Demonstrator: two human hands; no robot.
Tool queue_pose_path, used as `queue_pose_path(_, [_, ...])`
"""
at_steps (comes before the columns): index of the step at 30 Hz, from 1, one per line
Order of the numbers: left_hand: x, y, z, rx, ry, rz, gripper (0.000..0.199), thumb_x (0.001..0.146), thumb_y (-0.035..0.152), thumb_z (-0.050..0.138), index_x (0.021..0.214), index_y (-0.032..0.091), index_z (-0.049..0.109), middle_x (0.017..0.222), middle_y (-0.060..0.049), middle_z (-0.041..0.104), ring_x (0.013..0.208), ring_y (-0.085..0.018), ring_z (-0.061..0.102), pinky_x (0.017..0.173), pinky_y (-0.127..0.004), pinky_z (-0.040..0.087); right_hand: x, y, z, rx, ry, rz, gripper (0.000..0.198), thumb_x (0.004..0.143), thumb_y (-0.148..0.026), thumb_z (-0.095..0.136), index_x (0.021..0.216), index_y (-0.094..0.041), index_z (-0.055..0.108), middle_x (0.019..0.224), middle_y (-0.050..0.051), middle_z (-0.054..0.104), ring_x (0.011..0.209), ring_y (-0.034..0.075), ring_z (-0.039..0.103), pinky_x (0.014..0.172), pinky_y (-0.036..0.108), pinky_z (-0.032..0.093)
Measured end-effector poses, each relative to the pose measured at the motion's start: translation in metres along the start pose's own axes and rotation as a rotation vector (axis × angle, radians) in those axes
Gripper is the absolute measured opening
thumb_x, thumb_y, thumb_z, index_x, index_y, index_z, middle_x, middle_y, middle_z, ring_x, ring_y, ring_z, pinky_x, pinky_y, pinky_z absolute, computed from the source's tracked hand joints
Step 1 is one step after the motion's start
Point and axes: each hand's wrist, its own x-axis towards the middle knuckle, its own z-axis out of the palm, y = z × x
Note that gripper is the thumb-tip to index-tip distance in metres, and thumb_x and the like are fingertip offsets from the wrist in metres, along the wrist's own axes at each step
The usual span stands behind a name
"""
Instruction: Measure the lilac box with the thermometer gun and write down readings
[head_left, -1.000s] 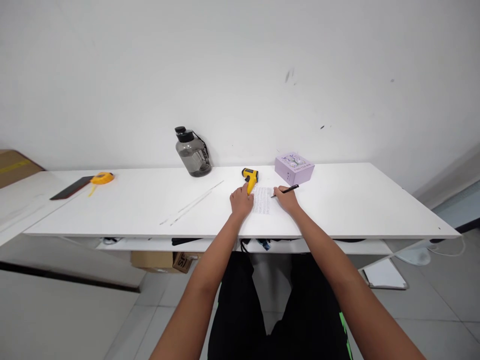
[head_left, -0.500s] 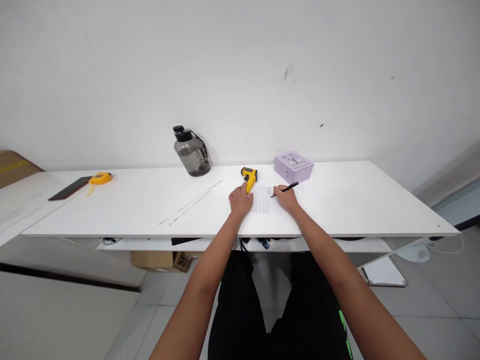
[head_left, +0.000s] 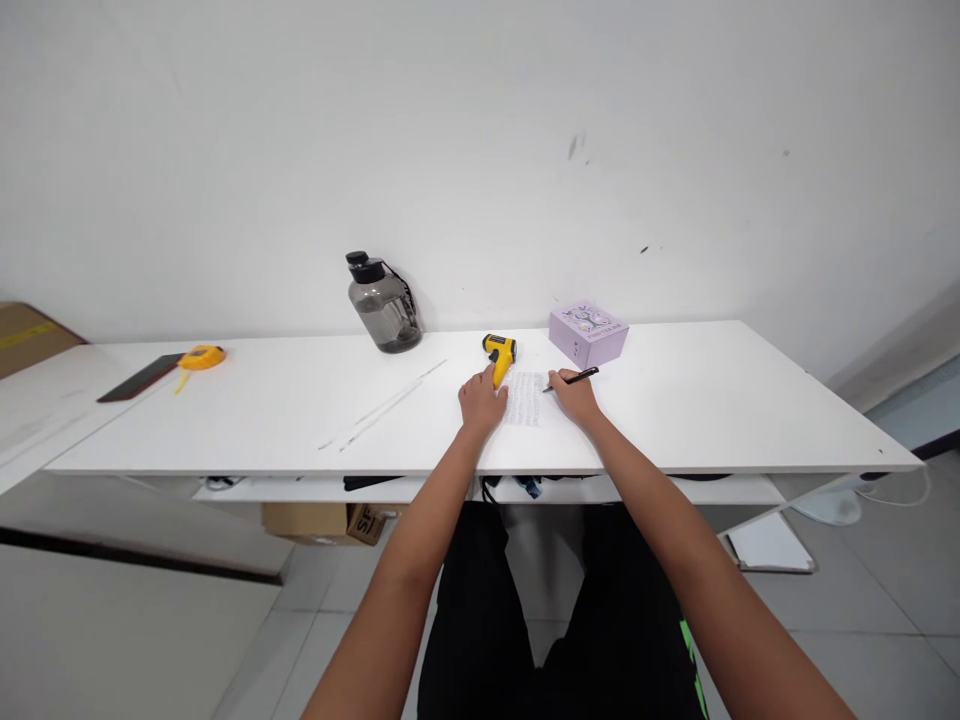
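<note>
A black pen (head_left: pixel 581 376) is pinched in my right hand (head_left: pixel 574 396), its tip low over the right side of a sheet of paper (head_left: pixel 523 402) dense with lines of handwriting. My left hand (head_left: pixel 482 401) lies on the left edge of the sheet, fingers laid out and thumb toward the writing. Just beyond its fingertips is a yellow and black infrared thermometer gun (head_left: pixel 501 358), lying on its side with the handle toward me. The handle's lower end meets my left fingers; I cannot tell if they touch it.
On the white desk (head_left: pixel 697 400), a lilac box (head_left: pixel 589 335) sits behind my right hand. A grey water bottle (head_left: pixel 385 312) stands near the wall. Farther left are a yellow tape measure (head_left: pixel 201 358) and a dark flat strip (head_left: pixel 140 378). A cardboard box (head_left: pixel 307 521) shows below the desk.
My right hand and the pen have hardly moved, with only a slight shift to the right that the whole view shares. The left hand stays in place on the paper.
</note>
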Motion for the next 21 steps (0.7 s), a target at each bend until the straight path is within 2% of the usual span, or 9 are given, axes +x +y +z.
queue_pose_path(14, [0.0002,-0.0005,0.0008,0.0,0.007,0.007,0.059,0.096,0.037,0.049,0.152,0.02,0.043,0.142,-0.013,0.059,0.134,-0.03,0.051,0.116,-0.046,0.034,-0.0002,-0.0017,0.0001,0.012,0.015,0.035,0.031,0.078,-0.043,0.052,0.054,-0.023,0.049,0.062,0.001,0.059,0.072,0.018,0.054,0.07,0.031,0.041])
queue_pose_path(21, [0.0014,-0.0019,0.0024,0.003,0.009,0.003,0.058,0.096,0.035,0.049,0.153,0.022,0.043,0.141,-0.012,0.06,0.133,-0.03,0.052,0.115,-0.045,0.035,-0.0013,-0.0042,-0.0015,0.012,-0.01,0.029,0.032,0.078,-0.043,0.052,0.055,-0.023,0.053,0.063,0.001,0.059,0.074,0.019,0.054,0.07,0.031,0.04])
